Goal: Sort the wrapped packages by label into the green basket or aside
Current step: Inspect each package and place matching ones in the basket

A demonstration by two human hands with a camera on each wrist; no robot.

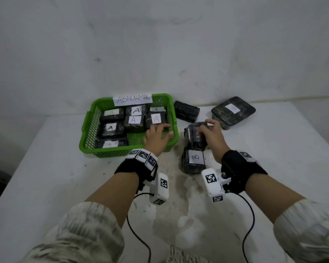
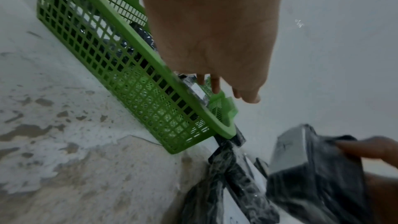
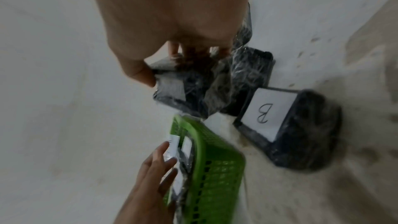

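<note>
A green basket (image 1: 112,151) with an "ABNORMAL" sign holds several black wrapped packages labelled A (image 1: 136,111). My left hand (image 1: 162,130) hovers open, fingers spread, over the basket's near right corner and holds nothing. In the left wrist view its fingertips (image 2: 215,86) are above the basket rim (image 2: 224,130). To the right of the basket my right hand (image 1: 207,126) grips a black package (image 1: 196,138) that is tilted up, its label hidden. It leans on a package labelled B (image 1: 195,158). In the right wrist view the thumb and fingers pinch the held package (image 3: 189,89), beside the B package (image 3: 290,125).
An unlabelled black package (image 1: 186,111) lies behind the basket's right side. A larger flat package with a B label (image 1: 233,111) sits at the back right near the wall. The worn white table (image 1: 65,177) ends at a dark drop on the left.
</note>
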